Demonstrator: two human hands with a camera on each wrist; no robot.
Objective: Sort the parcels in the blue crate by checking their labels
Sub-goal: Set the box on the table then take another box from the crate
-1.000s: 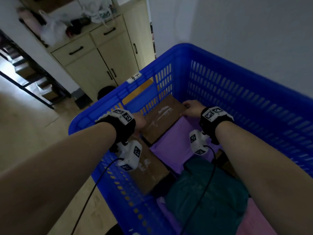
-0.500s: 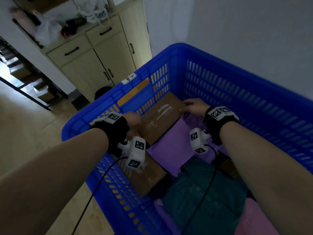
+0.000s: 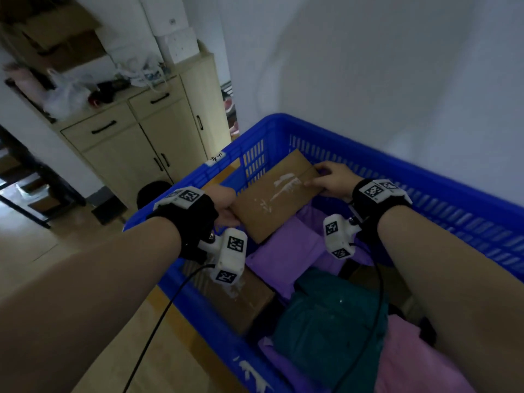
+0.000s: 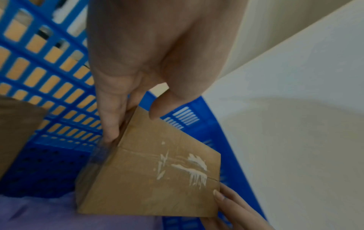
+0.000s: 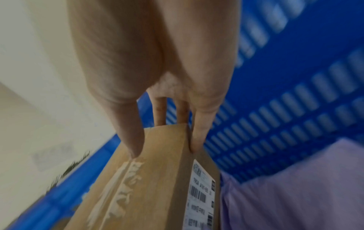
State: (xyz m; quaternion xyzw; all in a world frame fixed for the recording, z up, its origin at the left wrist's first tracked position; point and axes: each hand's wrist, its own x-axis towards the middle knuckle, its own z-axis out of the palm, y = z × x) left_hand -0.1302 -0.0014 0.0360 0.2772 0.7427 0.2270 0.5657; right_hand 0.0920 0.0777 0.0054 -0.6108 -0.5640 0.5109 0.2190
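Note:
A flat brown cardboard parcel (image 3: 276,194) with white tape residue is raised at the far end of the blue crate (image 3: 425,199). My left hand (image 3: 226,208) grips its near-left end (image 4: 149,171), thumb on top, fingers along the side. My right hand (image 3: 329,180) pinches its far-right end, thumb on top and fingers beneath. A white barcode label (image 5: 201,200) shows on the parcel's side in the right wrist view. Purple mailers (image 3: 286,251), a dark green bag (image 3: 329,333) and another brown box (image 3: 238,299) lie below in the crate.
A white wall (image 3: 368,80) runs close along the crate's right side. A beige cabinet (image 3: 147,137) with bags on top stands beyond the crate's far-left corner. Wooden floor (image 3: 37,236) lies to the left. A pink mailer (image 3: 411,364) fills the crate's near end.
Both hands have lifted the brown parcel up off the purple mailer, toward the crate's rim. The head view has swung upward and left, showing more of the cabinet.

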